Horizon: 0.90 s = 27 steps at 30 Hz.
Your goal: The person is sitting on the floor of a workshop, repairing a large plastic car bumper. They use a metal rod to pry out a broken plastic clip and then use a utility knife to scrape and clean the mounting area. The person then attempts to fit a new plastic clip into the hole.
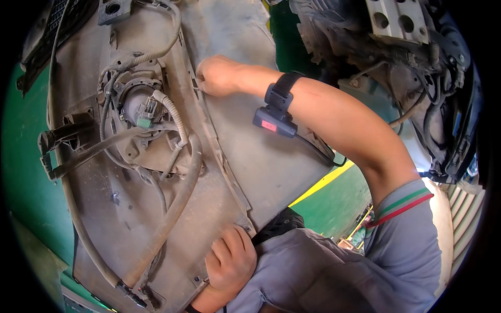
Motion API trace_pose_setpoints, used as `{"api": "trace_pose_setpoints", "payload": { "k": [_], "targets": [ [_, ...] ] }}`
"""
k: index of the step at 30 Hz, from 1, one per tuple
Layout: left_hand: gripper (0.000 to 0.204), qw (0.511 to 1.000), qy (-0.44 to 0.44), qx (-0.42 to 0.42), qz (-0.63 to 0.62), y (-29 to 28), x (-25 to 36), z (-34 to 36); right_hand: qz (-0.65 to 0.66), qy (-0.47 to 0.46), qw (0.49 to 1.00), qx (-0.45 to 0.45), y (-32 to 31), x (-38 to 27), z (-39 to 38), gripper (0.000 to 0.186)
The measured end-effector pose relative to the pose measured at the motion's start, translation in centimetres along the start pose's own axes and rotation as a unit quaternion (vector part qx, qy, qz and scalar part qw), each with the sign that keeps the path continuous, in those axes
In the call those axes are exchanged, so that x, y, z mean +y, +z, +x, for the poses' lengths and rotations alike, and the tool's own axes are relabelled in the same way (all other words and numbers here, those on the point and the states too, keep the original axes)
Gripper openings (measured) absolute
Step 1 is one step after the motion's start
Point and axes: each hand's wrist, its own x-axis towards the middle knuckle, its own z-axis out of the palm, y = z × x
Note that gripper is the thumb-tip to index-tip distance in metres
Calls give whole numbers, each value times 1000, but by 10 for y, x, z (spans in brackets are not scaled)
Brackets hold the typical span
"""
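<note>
A dusty grey bumper cover lies with its inner side facing me. My left hand is closed over its near edge, fingers curled, the knuckles slightly blurred. Farther up, my right hand is closed against the raised flange that runs along the cover. Its fingertips are turned away from view, so anything pinched there is hidden. Left of that hand sits a round lamp with a green-grey connector plugged into its back. Ribbed wiring and a thick hose curve around the lamp.
A thin hose follows the cover's left side, past a black bracket. A black grille piece lies at upper left. Vehicle front parts stand at upper right. Green floor with a yellow line shows below my right arm.
</note>
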Motion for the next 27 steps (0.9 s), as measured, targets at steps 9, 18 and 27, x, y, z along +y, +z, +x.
{"api": "trace_pose_setpoints", "payload": {
  "k": [9, 18, 27],
  "targets": [
    [14, 1000, 2, 18, 11, 3, -2, 1, 8, -67, 998, -5, 0, -3, 0, 20],
    [10, 1000, 9, -18, 0, -3, -1, -2, -81, -140, 987, -12, -78, -22, -21, 28],
    [10, 996, -57, -38, -58, -3, 12, -6, 126, -178, 946, 241, -126, 17, -269, 33]
  ]
}}
